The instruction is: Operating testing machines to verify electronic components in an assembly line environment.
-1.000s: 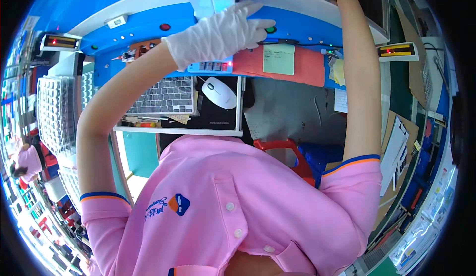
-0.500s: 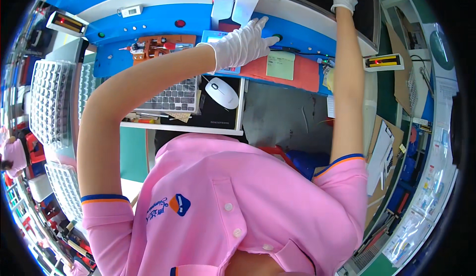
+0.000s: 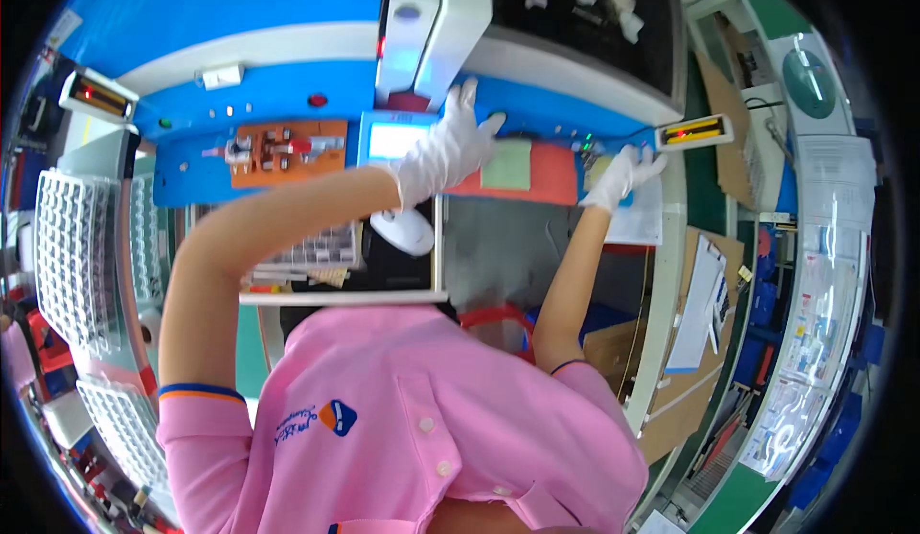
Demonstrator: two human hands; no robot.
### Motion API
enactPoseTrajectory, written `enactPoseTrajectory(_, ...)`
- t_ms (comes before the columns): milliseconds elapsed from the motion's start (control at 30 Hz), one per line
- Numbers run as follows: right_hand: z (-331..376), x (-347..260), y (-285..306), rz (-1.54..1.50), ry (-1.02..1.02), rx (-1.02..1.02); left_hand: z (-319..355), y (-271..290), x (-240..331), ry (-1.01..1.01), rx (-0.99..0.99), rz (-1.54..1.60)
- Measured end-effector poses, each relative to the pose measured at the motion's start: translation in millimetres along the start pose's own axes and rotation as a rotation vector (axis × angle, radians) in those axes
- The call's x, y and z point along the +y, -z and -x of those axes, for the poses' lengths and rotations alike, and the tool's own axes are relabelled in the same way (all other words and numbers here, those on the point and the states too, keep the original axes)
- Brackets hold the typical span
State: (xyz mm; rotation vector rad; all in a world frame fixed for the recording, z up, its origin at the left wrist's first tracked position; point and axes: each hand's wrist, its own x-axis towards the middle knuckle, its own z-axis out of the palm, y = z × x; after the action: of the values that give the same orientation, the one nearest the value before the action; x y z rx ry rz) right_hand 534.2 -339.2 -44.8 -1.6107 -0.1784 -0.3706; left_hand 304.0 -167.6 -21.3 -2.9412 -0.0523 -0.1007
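My left hand (image 3: 447, 153), in a white glove, reaches over the blue front panel with its fingers stretched out and nothing visible in them. It lies beside a small lit display (image 3: 395, 141), just below a pair of white upright housings (image 3: 433, 40). A green paper note (image 3: 506, 167) on a red-orange strip (image 3: 554, 174) is right of that hand. My right hand (image 3: 621, 179), also gloved, is at the panel's right end, fingers apart, with no held thing visible. Near it are small connectors with wires (image 3: 586, 150) and a white sheet (image 3: 640, 216).
Small white pieces (image 3: 604, 2) lie on a dark surface at the back right. An orange fixture (image 3: 287, 153) sits at left on the panel. Below, a drawer (image 3: 355, 297) holds a keyboard and a white mouse (image 3: 403, 232). White trays (image 3: 72, 256) stand far left.
My right hand has come back from the dark surface to the panel's right end. The left hand stays by the display and uprights. The whole view has shifted.
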Motion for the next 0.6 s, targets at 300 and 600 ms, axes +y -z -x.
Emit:
enactPoseTrajectory(300,13,31,8,-0.004,0.019,0.072,15,-25,25,-0.003,0.095,0.025)
enactPoseTrajectory(600,90,-70,-8,-0.379,0.054,-0.103,81,30,-20,-0.007,0.219,0.572)
